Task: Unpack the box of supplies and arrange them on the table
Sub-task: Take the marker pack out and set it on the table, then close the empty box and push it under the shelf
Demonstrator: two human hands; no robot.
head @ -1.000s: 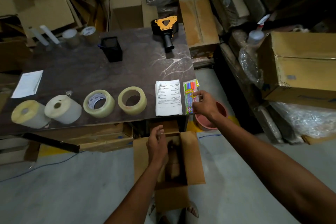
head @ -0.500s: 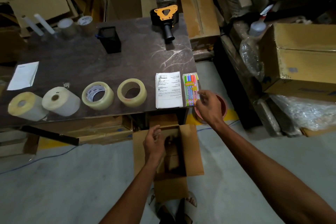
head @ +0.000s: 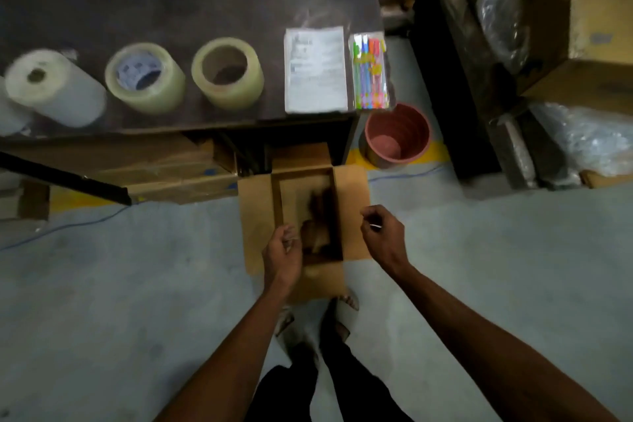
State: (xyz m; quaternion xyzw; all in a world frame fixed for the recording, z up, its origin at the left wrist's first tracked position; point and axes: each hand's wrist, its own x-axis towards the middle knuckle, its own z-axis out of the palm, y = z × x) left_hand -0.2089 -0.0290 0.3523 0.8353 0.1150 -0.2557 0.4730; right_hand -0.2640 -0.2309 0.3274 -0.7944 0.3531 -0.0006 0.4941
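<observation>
I see the open cardboard box (head: 301,216) on the floor, just below the table (head: 102,10) edge. My left hand (head: 282,255) hangs over its left side, fingers loosely curled, holding nothing. My right hand (head: 382,236) is over the right flap, fingers curled; I cannot tell if it pinches something. On the table lie 2 tape rolls (head: 145,79), a white roll (head: 54,87), a paper (head: 315,70) and a pen pack (head: 370,72). A red pot (head: 397,134) stands beside the box.

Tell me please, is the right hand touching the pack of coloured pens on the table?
Apart. The head view shows the right hand down over the open box, with the pen pack lying alone on the table.
</observation>
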